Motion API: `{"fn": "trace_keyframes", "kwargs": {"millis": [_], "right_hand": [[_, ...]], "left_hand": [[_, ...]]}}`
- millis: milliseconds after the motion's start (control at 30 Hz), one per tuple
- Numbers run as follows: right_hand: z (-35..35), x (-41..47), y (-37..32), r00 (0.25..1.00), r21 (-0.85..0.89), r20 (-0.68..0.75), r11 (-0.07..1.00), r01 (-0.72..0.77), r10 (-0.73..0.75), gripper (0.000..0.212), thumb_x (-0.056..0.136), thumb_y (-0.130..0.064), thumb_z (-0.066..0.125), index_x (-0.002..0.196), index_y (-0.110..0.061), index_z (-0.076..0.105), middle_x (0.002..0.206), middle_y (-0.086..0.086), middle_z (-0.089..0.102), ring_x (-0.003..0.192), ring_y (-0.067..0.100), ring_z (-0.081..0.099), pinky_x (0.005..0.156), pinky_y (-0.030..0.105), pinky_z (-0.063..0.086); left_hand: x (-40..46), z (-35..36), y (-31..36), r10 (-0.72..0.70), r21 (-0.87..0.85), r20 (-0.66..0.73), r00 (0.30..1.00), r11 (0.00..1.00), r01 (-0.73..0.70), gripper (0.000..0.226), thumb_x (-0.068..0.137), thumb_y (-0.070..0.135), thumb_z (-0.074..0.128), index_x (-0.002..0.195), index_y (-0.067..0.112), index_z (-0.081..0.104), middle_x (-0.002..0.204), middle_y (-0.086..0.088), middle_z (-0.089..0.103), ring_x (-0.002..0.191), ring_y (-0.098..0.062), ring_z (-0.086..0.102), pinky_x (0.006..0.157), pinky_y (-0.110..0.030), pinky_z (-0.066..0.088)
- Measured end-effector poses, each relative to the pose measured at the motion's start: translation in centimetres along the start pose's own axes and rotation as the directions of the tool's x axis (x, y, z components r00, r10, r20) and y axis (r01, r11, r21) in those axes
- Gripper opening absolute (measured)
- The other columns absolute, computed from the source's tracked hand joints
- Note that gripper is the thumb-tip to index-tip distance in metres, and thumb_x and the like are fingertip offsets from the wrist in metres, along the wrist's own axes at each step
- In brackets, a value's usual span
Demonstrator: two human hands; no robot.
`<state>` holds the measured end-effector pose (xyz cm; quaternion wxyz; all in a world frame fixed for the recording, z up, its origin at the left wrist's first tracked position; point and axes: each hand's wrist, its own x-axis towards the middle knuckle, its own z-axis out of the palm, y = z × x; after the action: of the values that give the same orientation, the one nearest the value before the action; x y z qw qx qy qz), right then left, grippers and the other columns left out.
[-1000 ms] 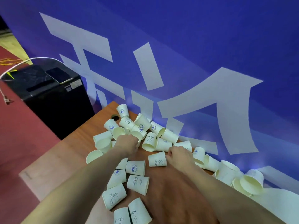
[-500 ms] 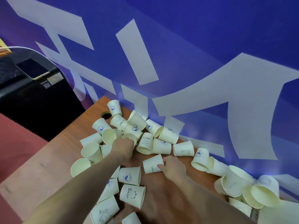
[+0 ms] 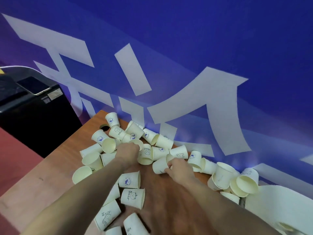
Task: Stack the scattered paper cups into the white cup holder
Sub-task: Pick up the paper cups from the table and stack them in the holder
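Several white paper cups [image 3: 133, 198] with blue prints lie scattered on a wooden table [image 3: 55, 175], some upright, most on their sides. My left hand [image 3: 127, 150] reaches into the pile with its fingers curled round an upright cup [image 3: 137, 143] whose rim shows beyond the knuckles. My right hand [image 3: 177, 168] pinches a tipped cup [image 3: 160, 165] near its rim, between thumb and fingers. I cannot tell where the white cup holder is.
A blue banner wall [image 3: 203, 48] with large white shapes runs along the table's far edge. A round hole [image 3: 104, 128] sits in the far left corner of the table. A black cabinet [image 3: 33, 116] with a phone [image 3: 33, 85] on top stands to the left. A white surface [image 3: 274, 204] lies at lower right.
My right hand has closed on the cup in front of it and tipped it up to the right. My left hand stays on its cup in the pile.
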<state>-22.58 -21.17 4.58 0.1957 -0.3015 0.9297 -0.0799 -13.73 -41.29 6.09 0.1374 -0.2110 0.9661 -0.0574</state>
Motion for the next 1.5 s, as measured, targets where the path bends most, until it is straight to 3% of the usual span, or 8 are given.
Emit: {"fn": "trace_keyframes", "kwargs": {"millis": [167, 500, 633, 900, 1067, 1167, 1367, 1500], "right_hand": [[-2.7, -3.8, 0.9, 0.997, -0.013, -0.082, 1.0, -0.016, 0.015, 0.024, 0.09, -0.039, 0.062, 0.105, -0.022, 0.069, 0.105, 0.002, 0.067, 0.095, 0.021, 0.063, 0.073, 0.03, 0.048], [-6.1, -11.8, 4.3, 0.98, -0.042, -0.195, 0.998, -0.039, 0.031, 0.02, 0.09, -0.038, 0.061, 0.098, -0.022, 0.07, 0.1, 0.003, 0.062, 0.092, 0.025, 0.061, 0.069, 0.031, 0.043], [-7.4, -14.9, 6.7, 0.971, -0.046, -0.231, 0.996, -0.074, 0.062, 0.018, 0.087, -0.032, 0.057, 0.094, -0.02, 0.069, 0.087, 0.001, 0.062, 0.08, 0.023, 0.056, 0.066, 0.029, 0.038], [-8.7, -21.6, 13.2, 0.949, -0.023, -0.279, 0.987, -0.159, 0.146, 0.017, 0.087, -0.031, 0.058, 0.089, -0.018, 0.069, 0.085, 0.002, 0.059, 0.076, 0.024, 0.054, 0.066, 0.028, 0.038], [-8.9, -25.3, 17.4, 0.952, 0.032, -0.251, 0.985, -0.172, 0.174, 0.02, 0.081, -0.035, 0.061, 0.086, -0.018, 0.069, 0.087, 0.004, 0.067, 0.083, 0.027, 0.062, 0.064, 0.029, 0.041], [-8.9, -27.6, 19.7, 0.955, 0.067, -0.233, 0.983, -0.172, 0.183, 0.023, 0.074, -0.035, 0.064, 0.078, -0.012, 0.066, 0.077, 0.007, 0.066, 0.077, 0.027, 0.06, 0.061, 0.032, 0.045], [-9.3, -31.7, 24.3, 0.94, 0.123, -0.231, 0.966, -0.226, 0.249, 0.028, 0.072, -0.03, 0.064, 0.055, -0.015, 0.047, 0.059, 0.001, 0.049, 0.067, 0.026, 0.05, 0.054, 0.03, 0.034], [-9.2, -34.1, 27.1, 0.927, 0.163, -0.225, 0.95, -0.267, 0.299, 0.022, 0.071, -0.03, 0.064, 0.059, -0.015, 0.054, 0.06, -0.001, 0.053, 0.063, 0.022, 0.055, 0.05, 0.029, 0.038]], "left_hand": [[-2.7, -2.6, 1.6, 0.056, 0.05, -0.092, 0.994, 0.997, -0.051, 0.02, 0.096, 0.022, 0.049, 0.107, 0.017, 0.065, 0.106, -0.003, 0.067, 0.096, -0.023, 0.066, 0.065, -0.029, 0.04], [-7.4, -6.9, 8.2, 0.24, 0.052, -0.162, 0.957, 0.971, -0.234, 0.023, 0.096, 0.032, 0.048, 0.103, 0.017, 0.064, 0.103, -0.003, 0.067, 0.092, -0.024, 0.065, 0.071, -0.031, 0.047], [-9.1, -8.2, 12.0, 0.325, 0.068, -0.161, 0.932, 0.946, -0.318, 0.027, 0.095, 0.033, 0.048, 0.107, 0.017, 0.064, 0.107, -0.005, 0.065, 0.096, -0.025, 0.063, 0.065, -0.031, 0.038], [-12.7, -10.4, 21.3, 0.487, 0.085, -0.132, 0.863, 0.873, -0.48, 0.022, 0.092, 0.029, 0.051, 0.1, 0.016, 0.067, 0.092, -0.004, 0.059, 0.092, -0.027, 0.063, 0.07, -0.032, 0.042], [-15.0, -11.9, 26.2, 0.59, 0.126, -0.123, 0.798, 0.807, -0.577, 0.023, 0.089, 0.031, 0.052, 0.091, 0.015, 0.069, 0.093, -0.007, 0.066, 0.082, -0.027, 0.057, 0.057, -0.027, 0.029], [-16.4, -12.5, 28.9, 0.638, 0.118, -0.113, 0.762, 0.77, -0.627, 0.02, 0.086, 0.031, 0.053, 0.084, 0.016, 0.067, 0.089, -0.008, 0.067, 0.084, -0.03, 0.061, 0.072, -0.032, 0.045], [-18.5, -13.2, 34.3, 0.711, 0.057, -0.106, 0.695, 0.702, -0.71, 0.022, 0.084, 0.034, 0.057, 0.086, 0.016, 0.069, 0.079, -0.003, 0.061, 0.075, -0.027, 0.058, 0.06, -0.029, 0.04], [-20.0, -13.3, 37.6, 0.769, 0.024, -0.113, 0.629, 0.635, -0.772, 0.025, 0.088, 0.039, 0.057, 0.088, 0.017, 0.07, 0.077, -0.002, 0.062, 0.077, -0.026, 0.061, 0.061, -0.031, 0.045]]}}
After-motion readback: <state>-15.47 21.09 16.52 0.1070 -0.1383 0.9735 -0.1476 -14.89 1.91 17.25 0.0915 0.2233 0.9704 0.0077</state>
